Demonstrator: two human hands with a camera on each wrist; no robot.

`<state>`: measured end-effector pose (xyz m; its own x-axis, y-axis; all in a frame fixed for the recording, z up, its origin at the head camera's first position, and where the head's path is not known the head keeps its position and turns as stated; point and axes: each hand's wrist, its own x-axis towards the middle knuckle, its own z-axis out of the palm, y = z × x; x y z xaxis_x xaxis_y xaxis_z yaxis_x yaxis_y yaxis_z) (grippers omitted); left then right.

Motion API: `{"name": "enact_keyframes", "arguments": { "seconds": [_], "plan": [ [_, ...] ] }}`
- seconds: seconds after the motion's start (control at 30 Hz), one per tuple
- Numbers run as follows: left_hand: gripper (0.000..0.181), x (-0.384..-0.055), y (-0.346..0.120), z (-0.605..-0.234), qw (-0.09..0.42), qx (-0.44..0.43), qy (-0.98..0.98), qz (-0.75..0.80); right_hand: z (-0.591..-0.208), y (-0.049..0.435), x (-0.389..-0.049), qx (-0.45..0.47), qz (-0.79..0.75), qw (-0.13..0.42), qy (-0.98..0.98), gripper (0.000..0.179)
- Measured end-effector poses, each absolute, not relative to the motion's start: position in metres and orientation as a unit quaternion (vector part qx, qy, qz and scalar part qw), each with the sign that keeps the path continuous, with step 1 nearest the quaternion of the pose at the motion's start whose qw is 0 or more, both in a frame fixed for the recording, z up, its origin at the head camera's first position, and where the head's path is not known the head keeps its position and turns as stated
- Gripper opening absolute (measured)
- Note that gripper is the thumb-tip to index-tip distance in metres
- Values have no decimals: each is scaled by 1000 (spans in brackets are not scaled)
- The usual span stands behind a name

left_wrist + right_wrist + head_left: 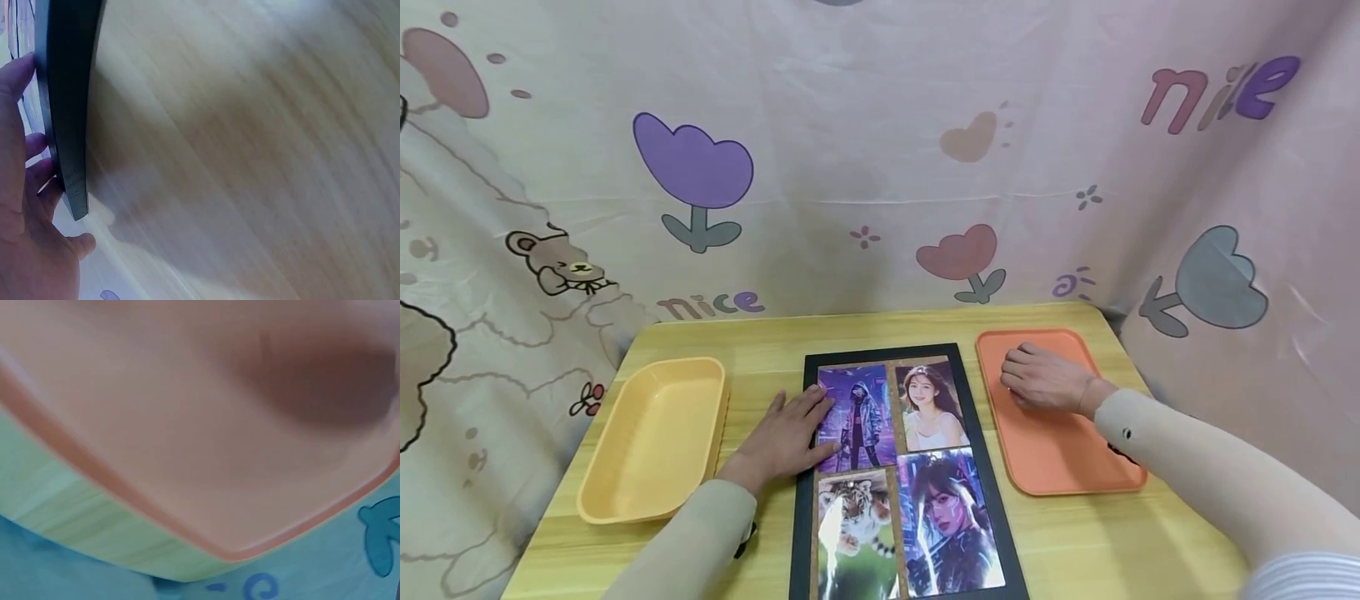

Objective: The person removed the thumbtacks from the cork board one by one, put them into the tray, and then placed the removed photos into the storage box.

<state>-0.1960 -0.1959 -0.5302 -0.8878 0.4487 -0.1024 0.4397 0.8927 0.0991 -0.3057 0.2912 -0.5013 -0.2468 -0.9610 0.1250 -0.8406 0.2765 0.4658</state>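
A black-edged picture board lies on the table with several photo prints mounted on brown backing. My left hand rests on its left edge, fingers spread; the fingertips reach the purple print of a hooded figure. The left wrist view has the hand along the black border. Over the upper part of an orange tray, my right hand points its fingers down with the tips bent inward. A tiny bright spot shows by those fingertips; I cannot tell what they hold. Only the tray and a shadow appear in the right wrist view.
A deep yellow tray stands at the table's left. Also on the board are a portrait in white, a tiger print and a purple-blue portrait. Patterned cloth hangs behind the wood-grain table.
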Motion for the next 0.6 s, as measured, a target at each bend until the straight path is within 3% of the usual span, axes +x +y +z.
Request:
{"name": "enact_keyframes", "arguments": {
  "seconds": [0.6],
  "plan": [
    [85, -197, -194, -526, 72, 222, 970, 61, -505, 322, -297, 538, -155, 169, -811, 19]
  ]
}}
